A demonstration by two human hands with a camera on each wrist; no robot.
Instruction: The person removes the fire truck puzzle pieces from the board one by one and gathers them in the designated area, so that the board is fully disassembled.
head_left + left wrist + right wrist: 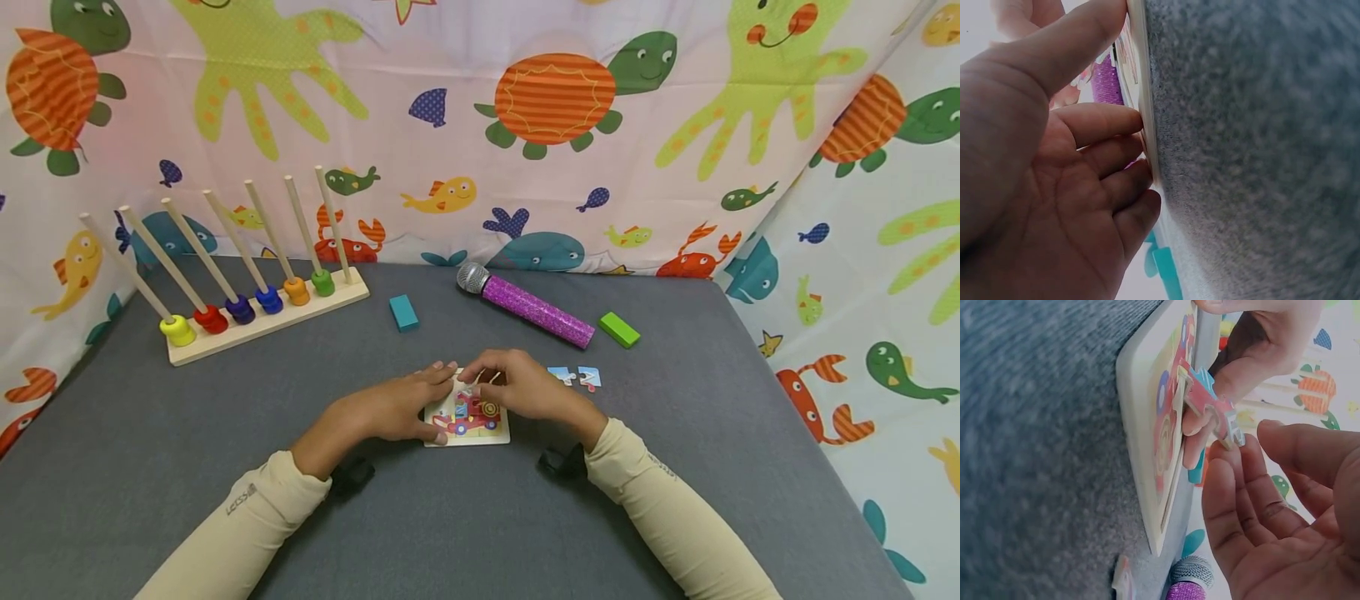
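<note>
Along the puzzle board's (480, 442) edge rest left fingers (1110, 120), grey table (465, 525) around.

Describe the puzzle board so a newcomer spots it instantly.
On the grey table, find the glittery purple microphone. The board lies nearer the head camera, slightly left. Unlike the two small loose pieces to its right, it is squarish, pale-framed, showing a red vehicle.

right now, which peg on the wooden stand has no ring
The rightmost peg in the head view, beside the one with the green ring; the other six pegs each carry rings.
</note>
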